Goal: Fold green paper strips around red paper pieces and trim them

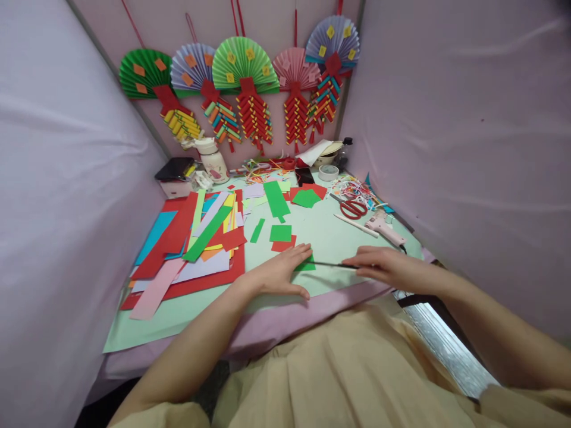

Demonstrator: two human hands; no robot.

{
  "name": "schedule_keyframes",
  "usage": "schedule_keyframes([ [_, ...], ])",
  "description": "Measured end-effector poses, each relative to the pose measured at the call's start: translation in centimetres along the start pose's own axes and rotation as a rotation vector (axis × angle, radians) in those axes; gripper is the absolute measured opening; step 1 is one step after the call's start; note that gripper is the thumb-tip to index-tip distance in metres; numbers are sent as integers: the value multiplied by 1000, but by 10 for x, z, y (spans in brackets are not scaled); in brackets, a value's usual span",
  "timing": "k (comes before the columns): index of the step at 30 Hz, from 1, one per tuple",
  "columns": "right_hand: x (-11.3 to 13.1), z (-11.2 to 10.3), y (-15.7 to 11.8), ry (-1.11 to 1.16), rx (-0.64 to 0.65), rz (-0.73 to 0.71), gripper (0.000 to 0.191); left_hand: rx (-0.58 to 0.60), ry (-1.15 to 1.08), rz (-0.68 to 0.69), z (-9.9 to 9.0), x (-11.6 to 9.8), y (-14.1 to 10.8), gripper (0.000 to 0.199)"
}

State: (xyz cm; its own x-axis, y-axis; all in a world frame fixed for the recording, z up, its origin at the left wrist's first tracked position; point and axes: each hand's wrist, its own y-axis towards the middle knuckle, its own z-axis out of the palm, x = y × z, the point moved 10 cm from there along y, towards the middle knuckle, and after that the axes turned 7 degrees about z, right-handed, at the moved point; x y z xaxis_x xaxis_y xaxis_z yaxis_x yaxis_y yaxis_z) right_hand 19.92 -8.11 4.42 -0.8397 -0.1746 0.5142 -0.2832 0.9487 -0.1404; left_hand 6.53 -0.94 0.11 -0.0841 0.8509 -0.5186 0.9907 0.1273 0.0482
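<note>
My left hand (288, 270) lies flat with its fingers stretched out, partly over a small green paper piece (307, 265) near the table's front edge. In my right hand (379, 263) is a thin dark stick-like tool (332, 264); its far end reaches the green piece beside my left fingertips. Whether that end has a blade or a point cannot be made out. Just beyond my left hand sit a green square (281, 233) and a red paper piece (284, 244) partly under it. A narrow green strip (257, 230) lies to their left.
On the left are piled coloured paper strips (207, 235). Red-handled scissors (353, 208), a white pen-like stick (355, 226) and a glue gun (386, 228) lie at right. A bottle (214, 161), phone (304, 176) and tape roll (328, 172) stand behind. Several paper fans (245, 62) hang above.
</note>
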Motion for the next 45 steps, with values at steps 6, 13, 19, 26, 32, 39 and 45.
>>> schedule_keyframes([
  [6, -70, -33, 14, -233, -392, 317, 36, -206, 49, -144, -30, 17, -6, 68],
  [13, -64, -9, 49, -426, -508, 448, 25, -527, 311, -424, -65, 53, -30, 23],
  [19, -9, 11, 81, -309, -326, 175, 35, -534, 352, -545, -79, 77, -37, 28],
  [26, 8, 36, 120, -273, -116, 230, 42, -250, 343, -543, -73, 113, -4, 49],
  [32, -3, 40, 130, -218, -50, 278, 44, -254, 300, -625, -71, 118, -5, 44],
  [39, -1, 45, 128, -96, -50, 243, 34, -471, 114, -517, -78, 115, -7, 26],
  [45, 13, 17, 134, 127, -134, 92, 25, -743, -201, -441, -88, 121, -12, 23],
])
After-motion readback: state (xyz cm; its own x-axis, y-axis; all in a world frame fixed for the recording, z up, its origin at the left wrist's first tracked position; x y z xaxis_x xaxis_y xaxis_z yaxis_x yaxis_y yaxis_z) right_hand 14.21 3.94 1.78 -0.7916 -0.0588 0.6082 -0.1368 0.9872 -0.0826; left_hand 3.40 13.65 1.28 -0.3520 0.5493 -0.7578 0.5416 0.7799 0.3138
